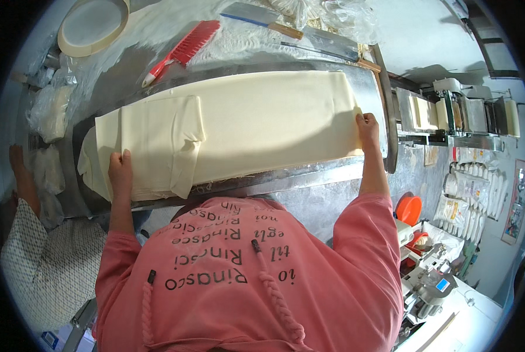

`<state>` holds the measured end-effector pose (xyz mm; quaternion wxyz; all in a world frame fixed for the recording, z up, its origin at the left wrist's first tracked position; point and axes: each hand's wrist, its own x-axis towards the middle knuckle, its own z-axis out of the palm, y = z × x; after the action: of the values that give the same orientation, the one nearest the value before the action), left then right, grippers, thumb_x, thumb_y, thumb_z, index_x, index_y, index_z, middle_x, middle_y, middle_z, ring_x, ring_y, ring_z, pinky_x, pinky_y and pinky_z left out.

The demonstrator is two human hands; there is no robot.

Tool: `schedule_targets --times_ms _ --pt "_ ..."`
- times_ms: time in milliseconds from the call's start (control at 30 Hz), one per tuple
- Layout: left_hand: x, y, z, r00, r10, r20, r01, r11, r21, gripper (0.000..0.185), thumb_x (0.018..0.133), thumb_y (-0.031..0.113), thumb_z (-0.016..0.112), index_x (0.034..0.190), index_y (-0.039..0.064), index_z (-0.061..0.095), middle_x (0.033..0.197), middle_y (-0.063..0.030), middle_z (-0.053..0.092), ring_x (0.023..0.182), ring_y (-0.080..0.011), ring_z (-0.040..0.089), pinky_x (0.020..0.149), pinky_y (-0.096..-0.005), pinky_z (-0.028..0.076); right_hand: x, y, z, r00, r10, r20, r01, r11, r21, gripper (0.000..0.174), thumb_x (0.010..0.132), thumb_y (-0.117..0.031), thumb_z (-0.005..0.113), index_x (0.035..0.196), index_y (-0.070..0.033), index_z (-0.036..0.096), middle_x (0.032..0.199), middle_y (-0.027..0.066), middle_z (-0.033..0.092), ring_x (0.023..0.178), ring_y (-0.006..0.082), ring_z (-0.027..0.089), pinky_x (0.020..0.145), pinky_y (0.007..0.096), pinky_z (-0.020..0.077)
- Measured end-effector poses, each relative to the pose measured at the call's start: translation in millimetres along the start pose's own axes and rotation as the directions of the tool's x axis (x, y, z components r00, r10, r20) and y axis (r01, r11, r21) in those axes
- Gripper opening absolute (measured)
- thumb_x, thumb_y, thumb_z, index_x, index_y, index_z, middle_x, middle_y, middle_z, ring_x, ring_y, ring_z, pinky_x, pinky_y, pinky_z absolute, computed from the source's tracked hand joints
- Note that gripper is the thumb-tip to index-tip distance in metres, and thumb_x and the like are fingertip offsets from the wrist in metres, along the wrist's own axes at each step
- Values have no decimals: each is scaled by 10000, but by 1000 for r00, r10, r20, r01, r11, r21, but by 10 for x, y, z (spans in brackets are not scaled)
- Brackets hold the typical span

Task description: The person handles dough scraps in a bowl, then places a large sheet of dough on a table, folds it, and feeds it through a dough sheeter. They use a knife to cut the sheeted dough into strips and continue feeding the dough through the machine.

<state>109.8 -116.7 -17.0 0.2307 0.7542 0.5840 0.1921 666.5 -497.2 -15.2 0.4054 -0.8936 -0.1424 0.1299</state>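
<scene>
A long, pale sheet of dough [271, 123] lies across the worktop in front of me. On its left part rests a shorter, wrinkled folded piece of dough [161, 127], its lower right corner hanging in a loose flap. My left hand [120, 174] holds the layered dough at the left, thumb on top and the other fingers mostly hidden. At the far right, my right hand [368, 134] pinches the end edge of the long sheet. A ragged strip of dough [91, 163] shows beneath the layers at the left end.
Beyond the dough lie a red bench brush [187, 46], a wooden-handled broad knife [253, 17], another broad blade [324, 44] and a round sieve [94, 28]. Plastic-wrapped dough [53, 114] sits left, near another person's hand [16, 156]. A dough-sheeting machine [456, 110] stands right.
</scene>
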Motion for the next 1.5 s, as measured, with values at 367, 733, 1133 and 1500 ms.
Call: schedule_targets --times_ms 367,733,1133,1500 --pt "14 -237 -126 1000 19 0 -19 994 -104 352 928 318 554 823 -1 447 723 -168 468 661 -265 435 654 -385 413 -185 -245 -3 998 59 -30 -63 981 -184 375 879 -360 582 873 14 608 747 152 629 682 231 579 669 379 470" --pt "145 -568 -235 1000 16 24 -17 999 39 349 995 322 439 800 34 414 695 -117 417 634 -224 434 625 -383 396 -435 -393 207 976 -182 -122 98 859 -502 265 920 -338 540 954 -78 579 949 167 636 877 377 612 734 455 481" --pt "172 -735 -225 995 21 -98 -2 982 190 350 1001 340 428 831 35 461 714 -134 474 639 -264 499 615 -405 408 -206 -300 320 968 -221 -119 158 906 -393 211 861 -261 588 883 -53 555 827 151 616 793 354 606 699 452 473" --pt "57 -553 -512 973 -129 189 111 988 105 322 928 305 559 812 17 471 711 -80 455 667 -189 464 642 -373 405 -255 -596 295 967 -193 -168 123 927 -354 227 881 -247 545 952 -36 502 853 251 644 841 448 616 731 496 472"
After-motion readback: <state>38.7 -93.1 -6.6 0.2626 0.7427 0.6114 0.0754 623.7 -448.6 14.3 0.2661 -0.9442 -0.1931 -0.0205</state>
